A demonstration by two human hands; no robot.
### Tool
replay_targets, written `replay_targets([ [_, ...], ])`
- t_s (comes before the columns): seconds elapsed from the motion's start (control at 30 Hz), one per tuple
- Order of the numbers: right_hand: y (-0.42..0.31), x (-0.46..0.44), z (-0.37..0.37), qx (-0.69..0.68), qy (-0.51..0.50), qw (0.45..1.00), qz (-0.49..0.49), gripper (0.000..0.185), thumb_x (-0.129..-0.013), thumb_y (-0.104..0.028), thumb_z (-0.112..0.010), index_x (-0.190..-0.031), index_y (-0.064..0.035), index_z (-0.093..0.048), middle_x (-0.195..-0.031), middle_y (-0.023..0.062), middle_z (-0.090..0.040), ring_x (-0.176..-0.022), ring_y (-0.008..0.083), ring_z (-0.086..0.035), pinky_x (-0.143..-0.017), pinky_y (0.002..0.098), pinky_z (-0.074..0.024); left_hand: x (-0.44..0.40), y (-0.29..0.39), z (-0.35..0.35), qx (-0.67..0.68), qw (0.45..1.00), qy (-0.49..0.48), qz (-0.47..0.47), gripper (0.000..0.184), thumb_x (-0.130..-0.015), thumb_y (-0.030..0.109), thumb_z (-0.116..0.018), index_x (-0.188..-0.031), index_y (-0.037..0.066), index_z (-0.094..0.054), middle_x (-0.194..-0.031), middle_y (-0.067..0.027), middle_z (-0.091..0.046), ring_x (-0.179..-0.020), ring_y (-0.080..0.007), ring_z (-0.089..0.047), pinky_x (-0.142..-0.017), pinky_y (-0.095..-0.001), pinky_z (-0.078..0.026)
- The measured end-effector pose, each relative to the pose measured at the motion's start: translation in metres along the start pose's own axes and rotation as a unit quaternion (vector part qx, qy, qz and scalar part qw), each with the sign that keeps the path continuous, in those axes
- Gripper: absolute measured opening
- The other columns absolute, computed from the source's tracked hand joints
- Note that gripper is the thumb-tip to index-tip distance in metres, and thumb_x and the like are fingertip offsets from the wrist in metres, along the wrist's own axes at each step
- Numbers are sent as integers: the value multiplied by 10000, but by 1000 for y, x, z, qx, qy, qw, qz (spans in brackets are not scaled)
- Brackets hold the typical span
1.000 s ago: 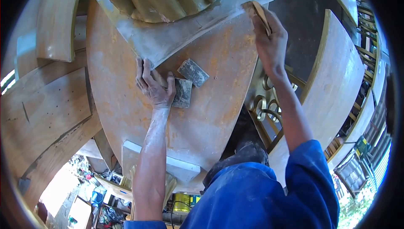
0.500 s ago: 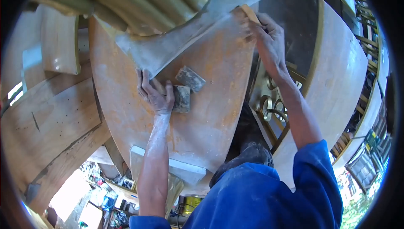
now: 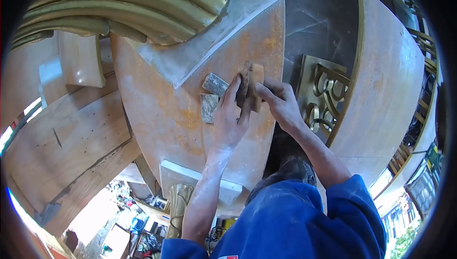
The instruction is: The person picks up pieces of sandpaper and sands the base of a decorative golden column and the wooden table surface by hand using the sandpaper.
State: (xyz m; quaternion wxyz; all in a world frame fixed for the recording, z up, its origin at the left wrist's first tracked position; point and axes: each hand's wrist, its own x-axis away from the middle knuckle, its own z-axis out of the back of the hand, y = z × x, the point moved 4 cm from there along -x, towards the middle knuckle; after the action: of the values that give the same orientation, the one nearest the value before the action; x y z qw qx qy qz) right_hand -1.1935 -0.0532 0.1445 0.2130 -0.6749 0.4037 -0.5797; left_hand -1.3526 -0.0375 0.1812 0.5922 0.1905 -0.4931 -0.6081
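fluted base (image 3: pixel 157 9): glossy, gold | board (image 3: pixel 157 107): orange-stained, dusty, matt | sleeve (image 3: pixel 354 202): blue cloth

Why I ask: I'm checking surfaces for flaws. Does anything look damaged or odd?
The wooden panel at far left has a dark slit-like mark and scattered dark specks, which could be damage. The large board in the middle shows blotchy orange patches, so its finish looks uneven.
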Motion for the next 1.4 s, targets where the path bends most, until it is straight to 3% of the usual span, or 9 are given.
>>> replay_targets([
  [0.27,44,11,5,-140,39,982,-118,194,-1021,-147,-628,-1022,24,-720,-875,16,-666,-767,91,-532,-697,226,-449,32,-52,-3,350,923,15,161,399,-1032,121,-602,-1397,-35,-560,-1149,-117,-712,-981,-183,-669,-902,-285,-532],
  [0.47,42,-2,28,172,107,974,105,253,-918,-71,-613,-1132,38,-692,-921,94,-699,-725,218,-595,-683,323,-482,-4,-9,15,-82,994,72,-23,352,-1020,99,-609,-1360,8,-602,-1146,-122,-717,-951,-224,-665,-876,-305,-512],
  [0.63,71,6,-10,306,-5,936,174,299,-901,-94,-625,-1180,-1,-678,-1004,99,-694,-854,291,-624,-806,357,-465,-122,12,-38,-340,890,133,-275,687,-1030,359,-545,-1516,-95,-371,-1574,-287,-416,-1473,-491,-369,-1231,-572,-282],
  [0.73,81,9,-36,449,-67,834,315,355,-914,-129,-633,-1251,-23,-662,-1090,94,-680,-959,305,-614,-898,362,-436,-167,24,-63,-380,867,113,-302,787,-993,401,-563,-1572,-69,-313,-1646,-261,-323,-1537,-429,-283,-1265,-530,-220],
  [1.07,74,8,-18,390,-109,857,318,488,-854,-140,-670,-1325,-24,-613,-1245,98,-628,-1086,303,-580,-902,390,-416,-35,-78,68,-386,904,153,-100,734,-978,388,-615,-1558,-7,-398,-1618,-202,-402,-1520,-398,-327,-1251,-475,-271],
  [1.13,71,0,-12,211,-82,892,392,517,-812,-102,-661,-1325,-40,-637,-1107,123,-664,-936,322,-594,-809,411,-439,12,-67,90,-324,903,241,147,522,-978,353,-655,-1354,-5,-604,-1295,-204,-665,-1064,-353,-662,-936,-429,-521],
  [1.23,35,6,41,271,-55,934,227,452,-803,-43,-612,-1250,-47,-683,-946,147,-681,-750,333,-561,-738,418,-455,92,-87,104,-250,922,279,98,354,-1037,291,-587,-896,-18,-685,-813,-134,-684,-686,-299,-623,-678,-415,-511],
  [1.27,41,6,65,268,54,908,317,359,-795,-7,-569,-1125,-38,-707,-802,140,-663,-608,320,-481,-696,411,-444,117,-77,94,-242,929,257,113,351,-1041,279,-582,-878,-17,-675,-747,-128,-649,-659,-299,-593,-676,-417,-499],
  [1.4,-6,50,182,318,293,826,362,599,-816,125,-466,-1382,-1,-615,-1412,165,-616,-1271,329,-584,-1111,385,-431,217,-103,55,-269,933,222,86,246,-1020,212,-604,-961,-18,-669,-808,-138,-628,-638,-248,-540,-657,-397,-474],
])
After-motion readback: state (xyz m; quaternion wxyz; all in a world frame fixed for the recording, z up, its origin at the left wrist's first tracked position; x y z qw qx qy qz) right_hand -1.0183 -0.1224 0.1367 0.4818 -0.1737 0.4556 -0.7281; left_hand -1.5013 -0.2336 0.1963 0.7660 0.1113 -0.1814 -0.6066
